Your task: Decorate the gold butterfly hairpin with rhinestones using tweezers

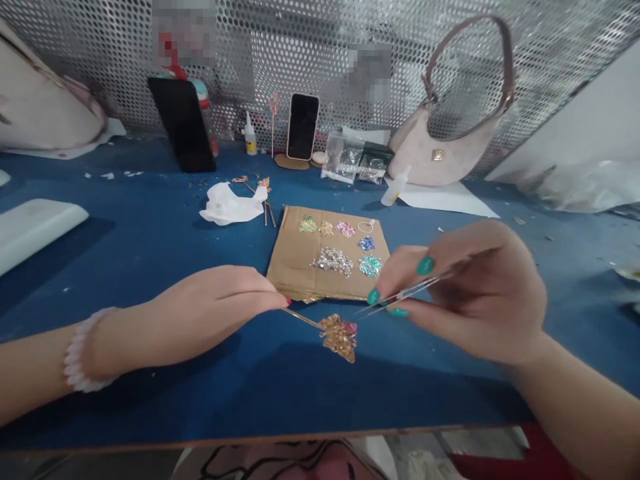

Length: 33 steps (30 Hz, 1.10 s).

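My left hand [220, 313] pinches the thin stick of a gold butterfly ornament [336, 335], which hangs over the blue table just in front of a cardboard sheet [295, 260]. One pink piece shows on the ornament's upper right. My right hand [475, 293] is closed on metal tweezers [410, 291], whose tips are apart, a little right of the butterfly. Small piles of gems lie on the cardboard: green [307, 223], yellowish [326, 229], pink [345, 229], blue [367, 243], silver [334, 261] and teal [370, 266].
Behind the cardboard are white paper [230, 204] with gold sticks, a glue bottle [396, 187], plastic bags [340, 157] and a phone [303, 127]. A dark tablet [184, 125] leans at back left. A handbag [445, 150] stands at back right.
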Each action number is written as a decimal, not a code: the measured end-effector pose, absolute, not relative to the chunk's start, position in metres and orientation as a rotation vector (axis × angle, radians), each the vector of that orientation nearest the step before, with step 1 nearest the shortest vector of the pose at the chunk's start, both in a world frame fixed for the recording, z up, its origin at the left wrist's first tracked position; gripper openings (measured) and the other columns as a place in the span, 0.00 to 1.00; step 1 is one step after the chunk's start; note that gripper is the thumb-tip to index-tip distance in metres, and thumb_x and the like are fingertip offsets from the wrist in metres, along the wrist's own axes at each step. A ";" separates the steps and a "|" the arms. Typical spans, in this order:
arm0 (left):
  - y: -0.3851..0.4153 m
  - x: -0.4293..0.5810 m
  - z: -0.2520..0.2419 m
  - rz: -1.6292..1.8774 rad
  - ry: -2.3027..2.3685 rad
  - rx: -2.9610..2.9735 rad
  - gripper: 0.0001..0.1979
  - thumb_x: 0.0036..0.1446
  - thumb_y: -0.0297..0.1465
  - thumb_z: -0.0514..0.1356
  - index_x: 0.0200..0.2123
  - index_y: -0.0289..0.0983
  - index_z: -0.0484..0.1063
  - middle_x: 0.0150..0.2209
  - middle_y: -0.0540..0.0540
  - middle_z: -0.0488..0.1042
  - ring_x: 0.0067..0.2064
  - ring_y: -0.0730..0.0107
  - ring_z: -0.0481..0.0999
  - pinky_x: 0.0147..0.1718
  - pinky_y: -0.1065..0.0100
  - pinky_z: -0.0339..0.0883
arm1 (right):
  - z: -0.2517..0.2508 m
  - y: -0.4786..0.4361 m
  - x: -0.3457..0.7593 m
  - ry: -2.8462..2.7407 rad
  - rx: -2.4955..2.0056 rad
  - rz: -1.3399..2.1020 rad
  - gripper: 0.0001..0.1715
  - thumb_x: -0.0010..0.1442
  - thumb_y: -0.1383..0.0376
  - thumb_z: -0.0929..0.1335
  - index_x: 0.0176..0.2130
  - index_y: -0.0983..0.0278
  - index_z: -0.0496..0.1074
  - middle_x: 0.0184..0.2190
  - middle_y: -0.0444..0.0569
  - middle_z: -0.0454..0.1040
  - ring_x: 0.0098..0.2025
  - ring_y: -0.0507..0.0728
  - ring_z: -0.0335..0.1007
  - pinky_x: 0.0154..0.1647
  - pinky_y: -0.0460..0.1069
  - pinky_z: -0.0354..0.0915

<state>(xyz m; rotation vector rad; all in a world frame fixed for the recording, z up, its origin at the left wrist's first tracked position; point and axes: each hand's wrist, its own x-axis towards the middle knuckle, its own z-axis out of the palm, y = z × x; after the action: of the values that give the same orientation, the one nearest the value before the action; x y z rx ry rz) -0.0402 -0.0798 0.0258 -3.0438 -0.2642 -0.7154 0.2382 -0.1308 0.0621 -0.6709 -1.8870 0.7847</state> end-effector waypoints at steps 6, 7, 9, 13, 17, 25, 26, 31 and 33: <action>-0.086 -0.039 0.029 -0.767 -0.322 -2.995 0.13 0.66 0.26 0.43 0.46 0.32 0.66 0.39 0.44 0.74 0.41 0.72 0.70 0.42 0.72 0.66 | 0.064 -0.134 0.243 -1.900 -0.646 0.792 0.33 0.46 0.83 0.67 0.44 0.52 0.66 0.30 0.43 0.75 0.32 0.57 0.76 0.30 0.53 0.74; -0.087 -0.039 0.030 -0.774 -0.323 -2.980 0.14 0.66 0.26 0.43 0.46 0.32 0.66 0.39 0.44 0.74 0.41 0.72 0.71 0.42 0.72 0.66 | 0.063 -0.134 0.244 -1.910 -0.653 0.800 0.33 0.46 0.83 0.67 0.44 0.52 0.65 0.30 0.43 0.75 0.32 0.57 0.76 0.30 0.53 0.74; -0.088 -0.039 0.031 -0.782 -0.335 -2.958 0.14 0.66 0.26 0.43 0.45 0.33 0.66 0.38 0.44 0.74 0.40 0.72 0.71 0.41 0.72 0.67 | 0.063 -0.135 0.245 -1.927 -0.665 0.805 0.33 0.46 0.82 0.67 0.45 0.51 0.66 0.31 0.43 0.75 0.31 0.57 0.75 0.29 0.54 0.74; -0.088 -0.038 0.031 -0.775 -0.349 -2.960 0.13 0.66 0.25 0.43 0.45 0.32 0.66 0.38 0.44 0.74 0.40 0.72 0.71 0.41 0.72 0.67 | 0.060 -0.137 0.245 -1.958 -0.662 0.792 0.35 0.45 0.83 0.67 0.46 0.50 0.65 0.32 0.43 0.75 0.30 0.56 0.74 0.29 0.53 0.74; -0.088 -0.038 0.031 -0.757 -0.352 -2.986 0.14 0.66 0.26 0.43 0.45 0.33 0.66 0.39 0.45 0.74 0.41 0.72 0.71 0.42 0.72 0.66 | 0.059 -0.139 0.247 -1.987 -0.665 0.788 0.37 0.45 0.83 0.66 0.47 0.50 0.64 0.33 0.43 0.74 0.33 0.56 0.74 0.31 0.53 0.74; -0.089 -0.037 0.033 -0.764 -0.365 -2.976 0.14 0.65 0.26 0.43 0.45 0.34 0.66 0.38 0.45 0.75 0.39 0.72 0.72 0.40 0.72 0.68 | 0.061 -0.138 0.248 -2.014 -0.676 0.755 0.37 0.45 0.82 0.66 0.47 0.49 0.64 0.32 0.43 0.74 0.31 0.57 0.75 0.29 0.53 0.73; -0.089 -0.037 0.034 -0.767 -0.367 -2.975 0.14 0.65 0.26 0.43 0.45 0.34 0.66 0.37 0.45 0.75 0.39 0.72 0.72 0.40 0.72 0.68 | 0.061 -0.138 0.248 -2.011 -0.673 0.749 0.37 0.45 0.82 0.66 0.47 0.49 0.64 0.31 0.43 0.74 0.31 0.57 0.75 0.29 0.54 0.73; -0.089 -0.037 0.034 -0.755 -0.366 -2.985 0.14 0.65 0.25 0.43 0.45 0.34 0.66 0.38 0.45 0.75 0.39 0.72 0.72 0.40 0.72 0.68 | 0.063 -0.138 0.246 -2.032 -0.687 0.747 0.37 0.45 0.82 0.66 0.47 0.48 0.64 0.31 0.42 0.74 0.32 0.56 0.75 0.29 0.54 0.73; -0.089 -0.038 0.034 -0.754 -0.365 -2.989 0.14 0.65 0.26 0.43 0.45 0.33 0.66 0.38 0.45 0.74 0.40 0.72 0.72 0.41 0.72 0.67 | 0.063 -0.138 0.247 -2.049 -0.687 0.748 0.36 0.46 0.82 0.66 0.47 0.49 0.64 0.31 0.42 0.74 0.32 0.56 0.75 0.29 0.54 0.73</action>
<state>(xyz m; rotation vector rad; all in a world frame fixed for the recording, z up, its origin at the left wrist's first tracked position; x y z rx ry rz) -0.0376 -0.0893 0.0337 -2.9886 -0.3653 -0.7537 0.2467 -0.1383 0.0633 -0.6870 -2.0491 0.7476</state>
